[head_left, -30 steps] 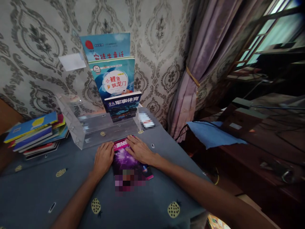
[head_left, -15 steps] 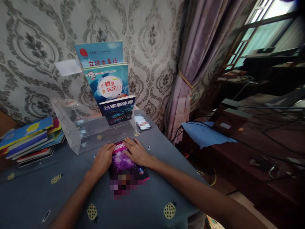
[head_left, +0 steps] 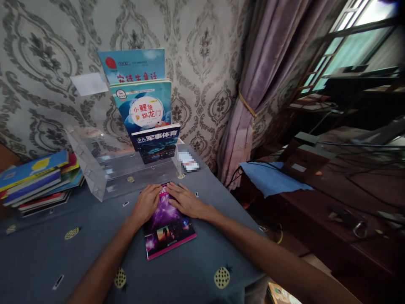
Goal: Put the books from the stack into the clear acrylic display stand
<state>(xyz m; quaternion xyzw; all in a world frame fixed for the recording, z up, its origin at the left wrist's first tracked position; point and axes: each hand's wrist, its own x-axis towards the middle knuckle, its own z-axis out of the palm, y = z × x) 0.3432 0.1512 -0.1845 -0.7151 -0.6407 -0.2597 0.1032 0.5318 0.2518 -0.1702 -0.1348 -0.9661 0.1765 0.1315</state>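
Observation:
A purple book [head_left: 169, 226] with a pink strip along its lower edge lies flat on the cloth-covered table [head_left: 177, 276]. My left hand [head_left: 147, 204] rests on its upper left part, fingers stretched out. Across the upper right part lies my right hand [head_left: 186, 201], flat with its fingers extended. Between them they hide most of the title at the top of the cover. Behind the hands stands a clear acrylic book rack [head_left: 91, 169]. Its right side holds a dark blue book [head_left: 156, 143], a teal book [head_left: 145, 107] and a light blue book [head_left: 136, 65], one behind another.
To the left, several books [head_left: 38, 179] form an uneven stack. A phone [head_left: 189, 161] lies beside the rack's right end. A tied purple curtain [head_left: 243, 114] hangs at the table's right. Beyond it is a dark red surface with cables and a blue cloth [head_left: 268, 177].
My left hand has slid to the right, further onto the book's top and closer to my right hand. The right hand stays nearly in place. The view has shifted slightly.

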